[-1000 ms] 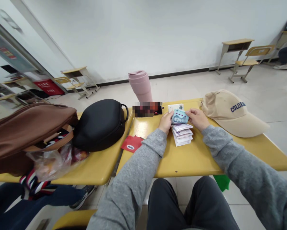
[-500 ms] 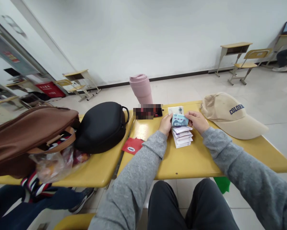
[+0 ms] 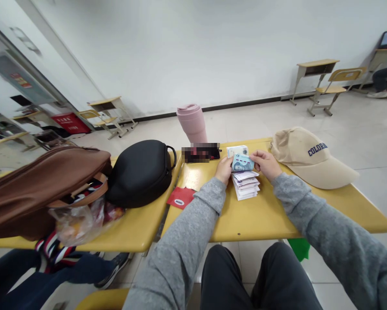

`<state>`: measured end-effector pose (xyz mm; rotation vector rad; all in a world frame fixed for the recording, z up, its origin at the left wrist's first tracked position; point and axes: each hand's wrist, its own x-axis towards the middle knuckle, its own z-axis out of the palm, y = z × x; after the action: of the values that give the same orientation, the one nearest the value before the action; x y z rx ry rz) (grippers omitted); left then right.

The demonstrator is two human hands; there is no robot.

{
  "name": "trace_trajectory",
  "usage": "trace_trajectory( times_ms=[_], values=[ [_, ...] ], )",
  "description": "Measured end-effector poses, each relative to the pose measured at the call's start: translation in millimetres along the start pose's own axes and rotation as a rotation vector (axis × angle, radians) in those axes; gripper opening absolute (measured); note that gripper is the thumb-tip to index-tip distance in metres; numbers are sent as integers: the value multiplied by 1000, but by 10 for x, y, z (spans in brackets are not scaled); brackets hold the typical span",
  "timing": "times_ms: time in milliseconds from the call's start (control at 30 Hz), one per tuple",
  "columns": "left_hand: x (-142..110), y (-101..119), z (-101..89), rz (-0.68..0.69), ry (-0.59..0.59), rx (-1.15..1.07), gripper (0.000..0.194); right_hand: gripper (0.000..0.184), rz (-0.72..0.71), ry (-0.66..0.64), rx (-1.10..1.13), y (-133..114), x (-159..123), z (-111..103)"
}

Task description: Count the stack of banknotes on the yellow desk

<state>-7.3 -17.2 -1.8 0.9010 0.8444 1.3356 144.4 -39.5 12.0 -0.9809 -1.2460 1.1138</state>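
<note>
Two bare hands work one blue banknote (image 3: 242, 163) at the far end of a layered stack of white and purplish paper pieces (image 3: 246, 187); that stack is the reference for all positions. Left hand (image 3: 224, 170): grip closed on the note's left edge, thumb over its face. Right hand (image 3: 267, 163): grip nearly closed, thumb and fingertips pinching the note's upper right corner, other fingers curled. Note looks flat, spread between both hands. Stack lies on the glossy yellow tabletop (image 3: 261, 224), its layers staggered toward the near edge. Just beyond the stack: small pile of pale printed paper (image 3: 237, 150), partly behind the note. Far left of the stack: dark flat object (image 3: 200, 153), pixelated, can't identify; pink lidded tumbler (image 3: 192, 122) right behind it, base hidden. Left of the stack, nearer: flat red item with white oval label (image 3: 180, 197), partly covered by the left sleeve. Right of the stack: beige baseball cap with dark blue lettering (image 3: 313, 159), brim toward the near right. Well left of the stack, on the adjoining yellow tabletop: black rounded case with loop handle (image 3: 140, 172), then brown leather-look bag (image 3: 51, 181) and clear plastic bag (image 3: 77, 224).
</note>
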Motion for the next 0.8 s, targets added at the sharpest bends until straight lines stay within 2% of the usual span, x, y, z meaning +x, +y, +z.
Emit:
trace_trajectory(
  times_ms=[333,533,800],
  values=[
    [8,-10,-11,-19,23,-33,17,34,-15,-25,18,15,3,-13],
    [-21,23,0,-37,2,-68,19,35,34,-76,47,4,-1,2],
    [-7,-5,-26,-13,-13,-24,21,36,64,43,-94,117,54,-60]
  ],
)
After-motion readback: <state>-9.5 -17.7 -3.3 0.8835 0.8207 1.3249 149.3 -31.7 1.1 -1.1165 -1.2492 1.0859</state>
